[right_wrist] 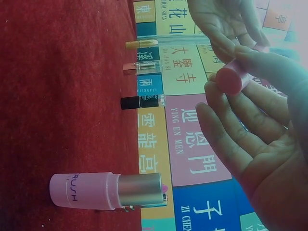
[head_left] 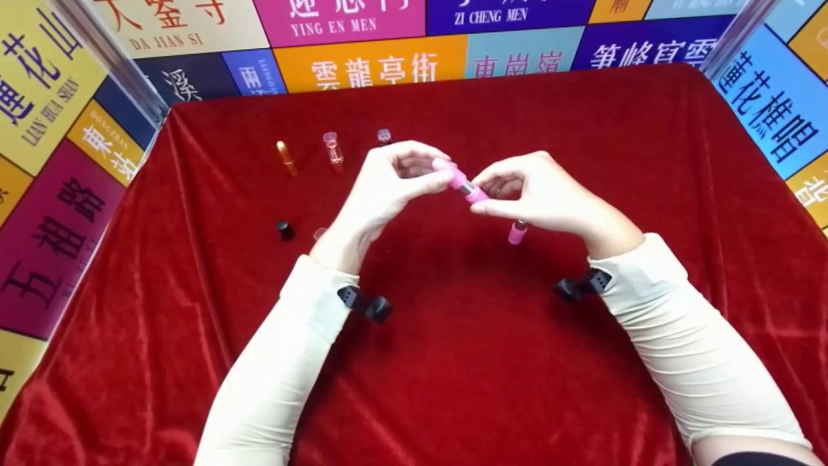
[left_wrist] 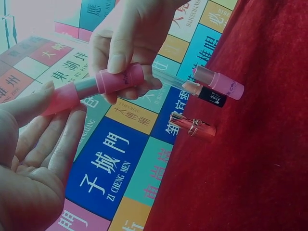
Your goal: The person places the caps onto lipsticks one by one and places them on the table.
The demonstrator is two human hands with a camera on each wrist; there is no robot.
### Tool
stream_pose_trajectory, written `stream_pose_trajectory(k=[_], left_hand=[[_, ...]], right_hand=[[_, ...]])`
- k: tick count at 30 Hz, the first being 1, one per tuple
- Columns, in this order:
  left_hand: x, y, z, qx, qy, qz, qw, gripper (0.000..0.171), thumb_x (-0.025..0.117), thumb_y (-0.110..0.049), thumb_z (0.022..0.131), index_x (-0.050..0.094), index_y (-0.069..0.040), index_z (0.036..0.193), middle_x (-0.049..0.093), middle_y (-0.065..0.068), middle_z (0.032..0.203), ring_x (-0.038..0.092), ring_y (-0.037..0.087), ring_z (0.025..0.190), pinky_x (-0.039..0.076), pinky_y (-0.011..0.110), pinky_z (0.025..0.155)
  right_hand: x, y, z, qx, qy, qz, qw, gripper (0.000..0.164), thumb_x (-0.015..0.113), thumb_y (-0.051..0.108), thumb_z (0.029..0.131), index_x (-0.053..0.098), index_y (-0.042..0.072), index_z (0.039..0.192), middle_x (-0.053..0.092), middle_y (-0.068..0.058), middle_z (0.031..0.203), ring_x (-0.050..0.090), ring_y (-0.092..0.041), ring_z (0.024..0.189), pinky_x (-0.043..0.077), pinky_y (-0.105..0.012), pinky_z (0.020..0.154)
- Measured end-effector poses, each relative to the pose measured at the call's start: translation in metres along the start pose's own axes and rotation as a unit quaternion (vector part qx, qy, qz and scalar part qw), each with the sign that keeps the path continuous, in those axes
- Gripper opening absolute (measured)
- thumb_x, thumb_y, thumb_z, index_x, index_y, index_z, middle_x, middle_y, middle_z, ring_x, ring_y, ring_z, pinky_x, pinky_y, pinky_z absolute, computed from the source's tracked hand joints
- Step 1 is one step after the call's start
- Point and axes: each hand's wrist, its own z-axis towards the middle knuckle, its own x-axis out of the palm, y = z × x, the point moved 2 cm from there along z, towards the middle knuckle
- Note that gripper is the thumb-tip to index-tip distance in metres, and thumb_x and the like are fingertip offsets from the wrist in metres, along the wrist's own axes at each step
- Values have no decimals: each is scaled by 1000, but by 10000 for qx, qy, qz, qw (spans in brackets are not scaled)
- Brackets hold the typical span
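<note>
Both hands hold one pink lipstick tube above the table, with a silver band showing between its two pink parts. My left hand pinches the plain pink end on the left. With thumb and fingers, my right hand grips the lettered pink end. In the right wrist view the round end of the tube faces the camera. Below the right hand an uncapped pink lipstick stands upright on the cloth. Beside it in the left wrist view are an uncapped black lipstick and a rose-gold lipstick.
Toward the back left stand a gold lipstick, a clear-capped pinkish one and a black one. A black cap and a clear cap, partly behind the left wrist, lie nearer. Red velvet covers the table; printed panels enclose it.
</note>
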Motion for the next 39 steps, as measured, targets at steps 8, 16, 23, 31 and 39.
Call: stream_pose_trajectory(k=[8,16,23,31,39], left_hand=[[3,0,0,-52,112,-26,9999,18,85,-3,90,79,-4,107,80,13,100,76,30,93,62,42,91],[5,3,0,-33,161,118,9998,18,85,-4,90,79,-3,108,80,12,101,76,29,92,63,42,91],[5,4,0,17,197,294,9994,24,85,-7,90,78,2,111,80,11,102,75,30,93,62,41,90],[6,7,0,30,170,299,9994,20,86,-7,90,80,-1,108,80,10,99,74,29,91,62,39,88],[7,10,0,17,189,226,9996,18,85,-5,89,80,-3,106,80,11,98,75,28,91,62,40,89]], right_hand=[[2,2,-1,108,1,4,9999,25,88,18,91,81,6,112,81,-6,97,76,-8,85,63,-24,73],[4,5,-3,213,70,196,9996,25,88,21,91,82,9,112,80,-7,96,76,-10,82,62,-31,55],[5,7,-3,342,121,387,9986,24,87,23,92,82,10,113,79,-7,95,77,-22,82,59,-43,46],[7,7,-2,307,-40,327,9990,26,88,20,91,82,8,114,81,-7,99,77,-12,84,60,-38,47],[7,7,-2,315,-66,364,9988,25,88,21,91,83,9,113,81,-7,97,77,-11,82,59,-39,46]])
